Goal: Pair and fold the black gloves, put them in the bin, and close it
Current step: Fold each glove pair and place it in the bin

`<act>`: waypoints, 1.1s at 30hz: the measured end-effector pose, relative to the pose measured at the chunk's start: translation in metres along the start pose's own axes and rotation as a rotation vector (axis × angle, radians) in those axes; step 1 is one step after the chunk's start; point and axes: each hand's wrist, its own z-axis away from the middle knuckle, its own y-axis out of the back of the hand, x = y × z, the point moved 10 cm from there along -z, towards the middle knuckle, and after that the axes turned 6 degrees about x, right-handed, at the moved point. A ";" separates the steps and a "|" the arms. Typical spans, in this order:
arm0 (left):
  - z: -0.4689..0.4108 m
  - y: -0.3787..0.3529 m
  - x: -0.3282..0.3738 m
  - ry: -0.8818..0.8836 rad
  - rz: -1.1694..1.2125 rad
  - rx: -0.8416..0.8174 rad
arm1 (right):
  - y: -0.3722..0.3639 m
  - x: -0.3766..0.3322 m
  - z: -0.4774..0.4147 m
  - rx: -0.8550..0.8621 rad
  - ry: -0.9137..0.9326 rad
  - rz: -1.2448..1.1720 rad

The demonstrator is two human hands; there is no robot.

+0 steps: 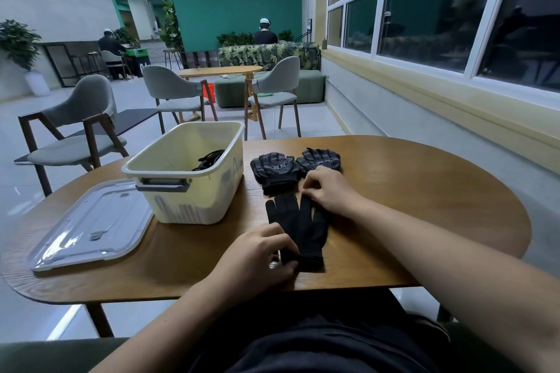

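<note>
our left grip (pixel 260 254) was clamped on the cuff end of the plain black glove (pixel 300 227), with thumb and fingers pinching it. our right grip (pixel 330 189) had its fingers curled on the fingertip end of the same glove and pinched it there. the glove lay flat on the wooden counter (pixel 424 206), stretched between the two grips. we could not tell if a second glove lay under it. just beyond the right grip, two dotted black gloves (pixel 274 168) lay side by side, touching each other. to the left of both grips stood the cream bin (pixel 188 191), open, with something black inside. its clear lid (pixel 91 224) lay flat on the counter, further left of the left grip, just beside the bin.
</note>
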 end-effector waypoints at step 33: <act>0.002 0.002 0.002 -0.018 0.027 0.011 | -0.020 -0.030 -0.010 -0.141 -0.005 0.109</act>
